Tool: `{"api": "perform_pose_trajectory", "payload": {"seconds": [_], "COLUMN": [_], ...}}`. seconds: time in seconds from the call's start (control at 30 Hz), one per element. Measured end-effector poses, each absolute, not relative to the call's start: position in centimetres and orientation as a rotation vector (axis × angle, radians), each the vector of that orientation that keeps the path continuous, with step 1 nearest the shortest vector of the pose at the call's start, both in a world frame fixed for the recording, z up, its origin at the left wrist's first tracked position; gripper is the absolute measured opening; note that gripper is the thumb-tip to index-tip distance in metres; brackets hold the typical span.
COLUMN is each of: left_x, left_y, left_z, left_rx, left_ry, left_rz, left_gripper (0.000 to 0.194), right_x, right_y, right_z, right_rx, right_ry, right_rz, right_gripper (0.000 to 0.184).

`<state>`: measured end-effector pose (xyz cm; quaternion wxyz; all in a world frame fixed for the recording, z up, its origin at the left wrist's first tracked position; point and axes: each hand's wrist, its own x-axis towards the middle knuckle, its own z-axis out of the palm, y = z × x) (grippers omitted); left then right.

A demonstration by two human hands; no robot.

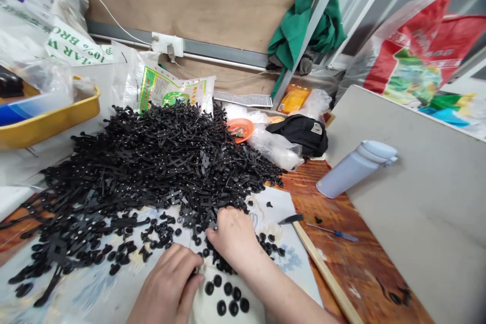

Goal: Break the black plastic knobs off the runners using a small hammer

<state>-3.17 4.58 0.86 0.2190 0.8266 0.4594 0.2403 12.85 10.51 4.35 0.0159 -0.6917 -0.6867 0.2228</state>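
Observation:
A large heap of black plastic moulded runners (pixel 152 162) with small round parts attached covers the back of the white printed sheet (pixel 281 212). Loose black round knobs (pixel 228 293) lie scattered in front of it. My right hand (pixel 231 235) rests at the heap's front edge, its fingertips down among the pieces and partly hidden by the back of the hand. My left hand (pixel 167 283) sits nearer me, its fingertips bunched beside the knobs. Whether it holds a small piece is hidden.
A hammer (pixel 322 268) with a long wooden handle and a blue-handled screwdriver (pixel 334 233) lie on the wooden tabletop to the right. Beyond them are a pale blue flask (pixel 353 169) on a grey board (pixel 417 212), a black bag (pixel 299 134), and a yellow tray (pixel 49 116) at left.

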Motion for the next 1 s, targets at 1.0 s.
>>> {"api": "perform_pose_trajectory", "payload": {"seconds": [1.0], "left_x": [1.4], "left_y": [-0.6], "left_z": [5.1], "left_rx": [0.752], "left_ry": [1.171], "left_rz": [0.977], "left_gripper": [0.024], "right_x": [18.4], "right_y": [-3.6], "right_z": [3.9], "right_rx": [-0.962], "right_ry": [-0.758], "right_rz": [1.829], "right_gripper": [0.039]}}
